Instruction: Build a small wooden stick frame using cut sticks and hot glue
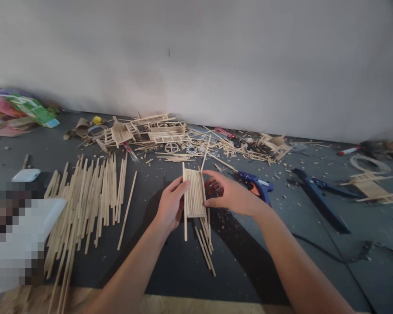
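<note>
A small panel of wooden sticks (pixel 194 194), laid side by side, is held above the dark table in front of me. My left hand (pixel 173 200) grips its left edge, thumb on the front, where one longer stick juts out past both ends. At the right edge my right hand (pixel 227 194) touches the panel with thumb and forefinger, the other fingers curled. Several loose sticks (pixel 203 250) lie on the table below the panel. Just right of my right hand is a blue glue gun (pixel 255 183), partly hidden behind that hand.
A large spread of sticks (pixel 85 196) covers the left side. Along the wall stand small stick-built pieces (pixel 167 133) among scraps. To the right are a dark blue tool (pixel 321 200), a black cable (pixel 317 248) and a stick frame (pixel 373 187). A white case (pixel 26 175) sits left.
</note>
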`<state>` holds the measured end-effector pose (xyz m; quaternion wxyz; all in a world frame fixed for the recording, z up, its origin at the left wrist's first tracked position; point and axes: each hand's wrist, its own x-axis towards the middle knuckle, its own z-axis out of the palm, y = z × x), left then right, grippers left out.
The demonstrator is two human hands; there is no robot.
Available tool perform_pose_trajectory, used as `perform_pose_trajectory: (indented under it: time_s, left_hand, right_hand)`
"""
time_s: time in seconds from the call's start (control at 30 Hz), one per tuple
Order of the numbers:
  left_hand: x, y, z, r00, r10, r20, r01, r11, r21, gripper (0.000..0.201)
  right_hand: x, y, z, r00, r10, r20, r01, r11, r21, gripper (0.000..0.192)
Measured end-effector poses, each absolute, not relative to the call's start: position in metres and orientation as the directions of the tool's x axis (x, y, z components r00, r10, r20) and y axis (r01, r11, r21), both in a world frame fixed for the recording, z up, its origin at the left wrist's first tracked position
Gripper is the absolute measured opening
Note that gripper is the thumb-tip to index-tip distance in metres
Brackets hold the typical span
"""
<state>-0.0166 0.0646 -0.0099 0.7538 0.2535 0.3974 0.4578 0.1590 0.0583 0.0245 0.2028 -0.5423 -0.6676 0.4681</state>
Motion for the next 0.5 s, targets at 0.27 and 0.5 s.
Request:
perform_pose_trajectory:
  time_s: [0.27, 0.5]
  left_hand:
    - [-0.0157, 0.0649, -0.0119, 0.262, 0.889, -0.376, -0.472, 0.458, 0.753, 0.037]
    - [-0.0161, 0.0649, -0.0139, 0.254, 0.890, -0.378, -0.469, 0.455, 0.757, 0.037]
  right_hand:
    - [0.1606, 0.0591, 0.0207, -0.332, 0.922, -0.198, 0.563, 0.025, -0.826, 0.076]
    - [0.1592, 0.0594, 0.0195, -0.335, 0.922, -0.193, 0.559, 0.029, -0.829, 0.077]
